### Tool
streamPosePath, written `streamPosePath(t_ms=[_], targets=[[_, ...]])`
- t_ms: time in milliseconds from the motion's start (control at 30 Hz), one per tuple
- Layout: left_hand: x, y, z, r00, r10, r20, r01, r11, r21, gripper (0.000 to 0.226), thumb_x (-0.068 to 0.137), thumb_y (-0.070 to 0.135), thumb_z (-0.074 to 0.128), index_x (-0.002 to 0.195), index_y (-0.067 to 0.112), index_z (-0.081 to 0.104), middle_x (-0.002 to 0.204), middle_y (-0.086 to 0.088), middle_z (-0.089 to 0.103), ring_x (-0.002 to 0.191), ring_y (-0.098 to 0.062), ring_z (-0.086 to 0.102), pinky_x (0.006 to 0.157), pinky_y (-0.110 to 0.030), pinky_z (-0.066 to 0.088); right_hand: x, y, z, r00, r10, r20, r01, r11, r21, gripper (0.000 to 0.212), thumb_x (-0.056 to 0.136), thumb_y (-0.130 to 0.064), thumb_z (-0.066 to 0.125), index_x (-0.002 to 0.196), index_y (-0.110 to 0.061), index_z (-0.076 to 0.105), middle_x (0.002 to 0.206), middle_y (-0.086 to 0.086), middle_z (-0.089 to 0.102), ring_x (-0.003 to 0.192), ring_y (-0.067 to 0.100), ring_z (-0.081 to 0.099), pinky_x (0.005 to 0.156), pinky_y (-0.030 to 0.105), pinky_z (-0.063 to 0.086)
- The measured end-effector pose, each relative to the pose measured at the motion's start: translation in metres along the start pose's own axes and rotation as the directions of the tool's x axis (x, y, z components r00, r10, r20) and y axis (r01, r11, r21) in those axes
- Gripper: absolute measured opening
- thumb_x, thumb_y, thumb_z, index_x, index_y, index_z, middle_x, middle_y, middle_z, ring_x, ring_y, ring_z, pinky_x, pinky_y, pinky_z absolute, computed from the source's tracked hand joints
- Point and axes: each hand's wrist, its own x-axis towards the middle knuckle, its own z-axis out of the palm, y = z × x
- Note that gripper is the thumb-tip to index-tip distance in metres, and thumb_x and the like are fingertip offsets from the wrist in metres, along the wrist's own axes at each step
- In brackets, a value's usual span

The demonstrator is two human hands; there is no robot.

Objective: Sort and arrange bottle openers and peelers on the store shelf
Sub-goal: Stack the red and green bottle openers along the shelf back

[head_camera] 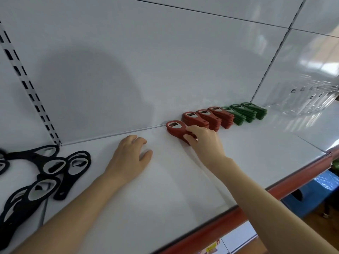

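Along the back of the white shelf [183, 180] runs a row of stacked bottle openers: three red stacks [207, 117], then three green stacks [244, 111] to their right. At the row's left end lies a smaller red stack [175, 128]. My right hand [203, 140] grips this stack by its handle end, fingers curled over it. My left hand [131, 156] rests on the bare shelf to the left with loosely curled fingers, holding nothing. A loose heap of black bottle openers [45, 173] lies at the far left.
A slotted upright [27, 85] rises at the back left. Clear plastic items [308, 101] stand on the neighbouring shelf at the right. The shelf's red front edge [256, 204] runs diagonally; a blue object [311, 197] sits below it.
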Motion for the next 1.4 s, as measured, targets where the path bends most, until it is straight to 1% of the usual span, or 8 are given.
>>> streamPosePath(t_ms=[133, 233, 533, 800, 1000, 1100, 1267, 1400], targets=[[0.0, 0.002, 0.0, 1.0, -0.003, -0.012, 0.003, 1.0, 0.002, 0.049, 0.084, 0.043, 0.046, 0.114, 0.006, 0.058, 0.12, -0.009, 0.052, 0.117, -0.026, 0.045, 0.093, -0.026, 0.031, 0.001, 0.002, 0.004, 0.999, -0.019, -0.039, 0.018, 1.0, -0.015, 0.027, 0.095, -0.025, 0.048, 0.114, -0.011, 0.062, 0.109, 0.012, 0.065, 0.098, 0.032, 0.058, 0.083, 0.04, 0.046], [0.0, 0.0, 0.001, 0.999, 0.007, -0.038, -0.007, 1.0, 0.0, 0.035, 0.09, 0.029, 0.055, 0.118, 0.008, 0.056, 0.123, -0.008, 0.05, 0.119, -0.024, 0.042, 0.093, -0.023, 0.029, 0.0, 0.003, 0.004, 1.0, -0.031, 0.003, 0.031, 0.999, 0.021, 0.034, 0.092, -0.028, 0.053, 0.124, -0.015, 0.055, 0.11, 0.012, 0.061, 0.099, 0.031, 0.057, 0.084, 0.038, 0.045], [0.002, -0.001, 0.005, 0.997, 0.019, -0.069, -0.02, 1.0, -0.007, 0.034, 0.09, 0.027, 0.055, 0.118, 0.007, 0.057, 0.125, -0.009, 0.049, 0.122, -0.023, 0.04, 0.095, -0.023, 0.028, 0.002, 0.007, 0.006, 0.993, -0.092, 0.079, 0.088, 0.995, 0.047, 0.042, 0.092, -0.015, 0.051, 0.133, -0.013, 0.041, 0.122, 0.011, 0.056, 0.11, 0.031, 0.051, 0.086, 0.034, 0.04], [0.002, 0.0, 0.006, 0.996, 0.022, -0.087, -0.024, 1.0, -0.013, 0.036, 0.09, 0.027, 0.056, 0.119, 0.007, 0.057, 0.129, -0.01, 0.048, 0.125, -0.023, 0.039, 0.096, -0.021, 0.025, 0.022, 0.003, 0.017, 0.998, -0.01, 0.063, 0.01, 1.0, 0.001, 0.037, 0.092, -0.011, 0.047, 0.129, -0.011, 0.04, 0.113, 0.016, 0.057, 0.106, 0.036, 0.053, 0.08, 0.04, 0.045], [0.002, -0.002, 0.007, 0.997, 0.018, -0.078, -0.02, 1.0, -0.017, 0.037, 0.09, 0.028, 0.055, 0.121, 0.008, 0.055, 0.131, -0.008, 0.046, 0.126, -0.022, 0.037, 0.098, -0.021, 0.025, 0.021, 0.005, 0.012, 0.998, -0.01, 0.063, 0.007, 0.998, 0.06, 0.047, 0.091, -0.023, 0.053, 0.135, -0.015, 0.039, 0.121, 0.015, 0.051, 0.109, 0.033, 0.051, 0.083, 0.034, 0.04], [0.002, -0.003, 0.007, 0.996, 0.024, -0.082, -0.025, 1.0, -0.018, 0.037, 0.09, 0.029, 0.055, 0.121, 0.009, 0.055, 0.13, -0.007, 0.046, 0.125, -0.021, 0.038, 0.096, -0.019, 0.024, 0.018, 0.006, 0.007, 0.999, -0.036, 0.006, 0.035, 0.997, 0.066, 0.041, 0.093, -0.025, 0.052, 0.132, -0.014, 0.047, 0.123, 0.012, 0.052, 0.109, 0.031, 0.052, 0.086, 0.034, 0.041], [0.003, -0.004, 0.007, 0.996, 0.03, -0.085, -0.031, 0.999, -0.011, 0.035, 0.09, 0.03, 0.055, 0.118, 0.009, 0.056, 0.129, -0.006, 0.047, 0.124, -0.02, 0.039, 0.096, -0.02, 0.026, 0.016, 0.01, 0.007, 0.993, -0.069, -0.096, 0.075, 0.995, 0.059, 0.025, 0.094, -0.017, 0.052, 0.107, 0.0, 0.065, 0.103, 0.018, 0.061, 0.095, 0.034, 0.056, 0.082, 0.042, 0.044], [0.003, -0.004, 0.007, 0.996, 0.028, -0.088, -0.029, 0.999, -0.019, 0.036, 0.09, 0.03, 0.055, 0.119, 0.01, 0.056, 0.131, -0.005, 0.046, 0.125, -0.02, 0.038, 0.098, -0.02, 0.025, 0.017, 0.013, 0.005, 0.996, -0.048, -0.07, 0.055, 0.993, 0.101, 0.025, 0.091, -0.019, 0.056, 0.11, -0.004, 0.063, 0.105, 0.015, 0.059, 0.096, 0.032, 0.055, 0.083, 0.039, 0.044]])
